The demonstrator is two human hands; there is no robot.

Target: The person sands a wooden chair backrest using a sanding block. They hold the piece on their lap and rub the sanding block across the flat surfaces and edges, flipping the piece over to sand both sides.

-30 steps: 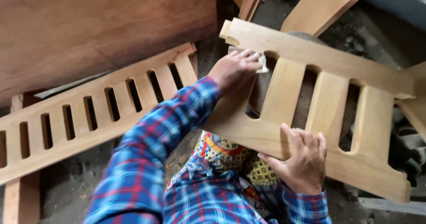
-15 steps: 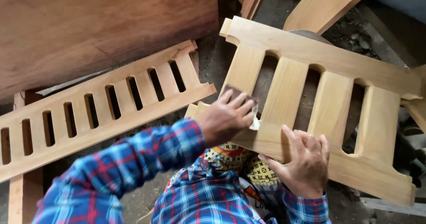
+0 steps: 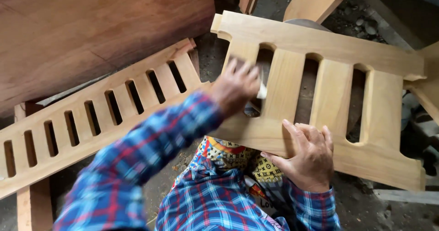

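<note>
Back up the leftmost slat goes the left hand (image 3: 235,90), which half a second ago pressed lower down near the bottom rail; it is blurred now, fingers closed over what looks like a folded piece of sandpaper (image 3: 261,91), held flat against the wood. The right hand (image 3: 307,157) clamps the lower rail of the slatted wooden panel (image 3: 329,94), thumb on its face, steadying it tilted across the person's lap. A second, longer slatted rail (image 3: 91,116) lies on the ground just to the left, beside a broad reddish board (image 3: 91,29). Rubbing is confined to that first slat; the other slats appear untouched by the hand.
</note>
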